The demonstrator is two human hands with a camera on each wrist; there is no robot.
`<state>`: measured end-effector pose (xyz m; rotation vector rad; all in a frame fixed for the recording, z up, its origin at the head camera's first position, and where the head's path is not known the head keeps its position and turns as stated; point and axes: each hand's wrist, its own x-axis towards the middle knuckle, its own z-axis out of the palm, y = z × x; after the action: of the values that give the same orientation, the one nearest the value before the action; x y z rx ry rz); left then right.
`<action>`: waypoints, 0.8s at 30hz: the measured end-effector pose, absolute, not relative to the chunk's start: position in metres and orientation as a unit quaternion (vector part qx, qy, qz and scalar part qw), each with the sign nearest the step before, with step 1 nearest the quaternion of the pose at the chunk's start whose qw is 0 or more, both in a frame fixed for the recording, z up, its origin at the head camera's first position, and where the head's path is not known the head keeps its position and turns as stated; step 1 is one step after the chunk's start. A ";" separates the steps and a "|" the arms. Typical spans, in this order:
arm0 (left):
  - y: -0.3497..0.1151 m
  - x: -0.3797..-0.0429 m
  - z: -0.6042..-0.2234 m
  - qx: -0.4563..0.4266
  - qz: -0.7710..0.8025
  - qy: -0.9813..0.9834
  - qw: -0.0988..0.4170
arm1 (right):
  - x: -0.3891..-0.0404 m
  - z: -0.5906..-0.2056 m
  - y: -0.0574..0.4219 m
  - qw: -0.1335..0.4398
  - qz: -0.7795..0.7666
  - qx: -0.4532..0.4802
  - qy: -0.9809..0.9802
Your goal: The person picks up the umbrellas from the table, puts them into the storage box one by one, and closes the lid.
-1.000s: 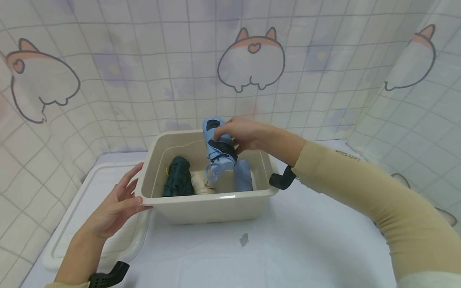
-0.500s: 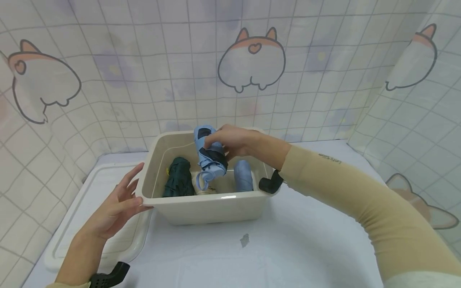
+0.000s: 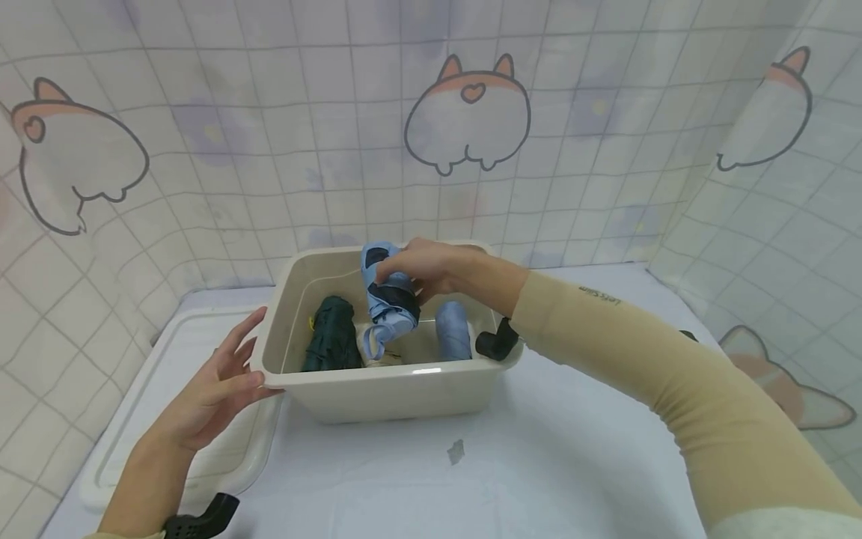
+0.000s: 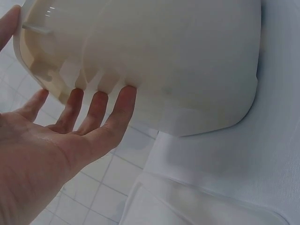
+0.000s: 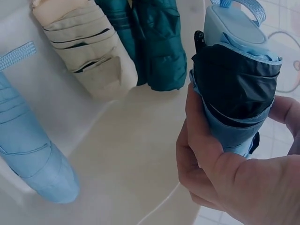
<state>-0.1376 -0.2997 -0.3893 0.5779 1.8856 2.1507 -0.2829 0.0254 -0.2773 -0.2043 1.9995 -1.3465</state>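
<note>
My right hand (image 3: 427, 263) grips a light blue folded umbrella (image 3: 396, 320) with dark lining showing and a wrist loop hanging off its end. It tilts over the beige storage bin (image 3: 390, 397). Fingers and thumb wrap its sides in the right wrist view. Inside the bin lie a dark green folded umbrella (image 3: 333, 337), a cream folded umbrella (image 5: 89, 51) and another blue folded umbrella (image 3: 453, 333). The held one partly hides the cream one in the head view. My left hand (image 3: 209, 393) touches the bin's left side, fingertips against the outer wall and thumb at the rim.
A whitish lid (image 3: 229, 457) lies flat on the table left of the bin, under my left forearm. White cloth covers the table (image 3: 539, 449). A tile-patterned curtain (image 3: 323, 135) with cartoon animals rises behind and at both sides.
My right hand has shifted left and slightly down with the blue umbrella, bringing it over the cream one. The left hand stays on the bin.
</note>
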 end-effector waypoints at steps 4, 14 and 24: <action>-0.301 -0.137 -0.390 0.195 0.731 0.645 0.110 | -0.283 -0.278 0.023 0.358 -0.511 -0.081 0.777; -0.301 -0.136 -0.389 0.195 0.733 0.642 0.109 | -0.280 -0.273 0.026 0.363 -0.536 -0.062 0.760; -0.301 -0.137 -0.390 0.194 0.737 0.638 0.111 | -0.279 -0.262 0.041 0.357 -0.507 -0.107 0.777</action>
<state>-0.1375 -0.3007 -0.3895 0.5703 1.8737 2.1644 -0.2792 0.0410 -0.2622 -0.2764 2.0066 -1.3078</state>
